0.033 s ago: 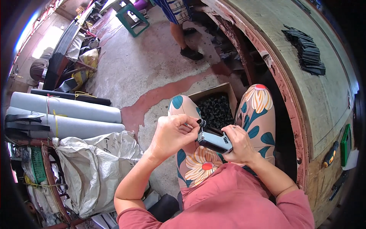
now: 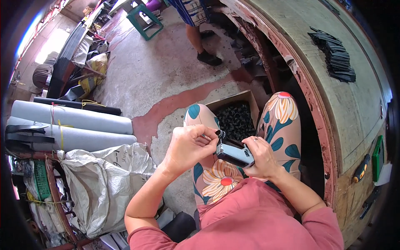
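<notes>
Above my lap my right hand (image 2: 262,156) is closed round a light blue-grey and black stapler (image 2: 234,155). Its front end points left, toward my other hand. My left hand (image 2: 189,146) pinches a small black strip, seemingly a loop (image 2: 221,134), at the stapler's front end. Fingers hide part of that piece, so I cannot tell whether it lies between the stapler's jaws. Beyond my hands, between my knees, a cardboard box (image 2: 251,100) holds many small black curled pieces (image 2: 235,121).
A workbench (image 2: 287,31) runs along the right, bearing a stack of black strips (image 2: 333,54), a screwdriver (image 2: 361,168) and a green-framed object (image 2: 378,154). Grey rolls (image 2: 75,118) and a white sack (image 2: 100,183) lie left. A person's leg (image 2: 194,39) and a green stool (image 2: 143,23) are ahead.
</notes>
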{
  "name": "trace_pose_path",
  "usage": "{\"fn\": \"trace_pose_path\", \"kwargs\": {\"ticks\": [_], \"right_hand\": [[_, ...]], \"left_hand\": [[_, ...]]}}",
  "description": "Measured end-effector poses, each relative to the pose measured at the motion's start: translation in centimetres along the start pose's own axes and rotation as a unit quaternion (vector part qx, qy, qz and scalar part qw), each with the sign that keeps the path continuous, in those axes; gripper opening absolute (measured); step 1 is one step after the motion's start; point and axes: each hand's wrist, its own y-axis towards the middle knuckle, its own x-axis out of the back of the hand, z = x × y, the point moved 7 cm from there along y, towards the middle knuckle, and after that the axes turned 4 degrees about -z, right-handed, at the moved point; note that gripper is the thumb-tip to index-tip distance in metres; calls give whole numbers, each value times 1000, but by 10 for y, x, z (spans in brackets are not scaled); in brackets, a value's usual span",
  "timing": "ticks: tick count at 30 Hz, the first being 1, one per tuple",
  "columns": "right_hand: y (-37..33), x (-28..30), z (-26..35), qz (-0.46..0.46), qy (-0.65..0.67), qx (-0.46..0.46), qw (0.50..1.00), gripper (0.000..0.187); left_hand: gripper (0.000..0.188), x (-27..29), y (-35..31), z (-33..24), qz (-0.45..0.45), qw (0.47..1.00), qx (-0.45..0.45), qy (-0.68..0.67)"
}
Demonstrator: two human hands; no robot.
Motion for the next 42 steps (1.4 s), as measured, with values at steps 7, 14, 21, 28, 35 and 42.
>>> {"fn": "trace_pose_path", "kwargs": {"ticks": [7, 14, 21, 28, 35, 42], "right_hand": [[1, 2, -1, -5, -2, 0, 1000, 52], [0, 3, -4, -25, 40, -38, 998, 37], [-8, -10, 5, -8, 427, -266, 865, 21], [-21, -13, 18, -22, 478, -308, 822, 37], [-21, -22, 9, -29, 511, -330, 793, 25], [-11, -11, -10, 11, 493, -365, 789, 17]], "left_hand": [[9, 0, 1, -5, -5, 1000, -21, -12], [9, 6, 6, -8, -45, 993, 3, -110], [33, -67, -1, 66, -138, 834, 162, -510], [66, -193, -47, 50, 152, 601, 202, -759], [57, -166, -39, 73, -85, 704, 328, -625], [51, -84, 18, 28, -61, 818, 12, -572]]}}
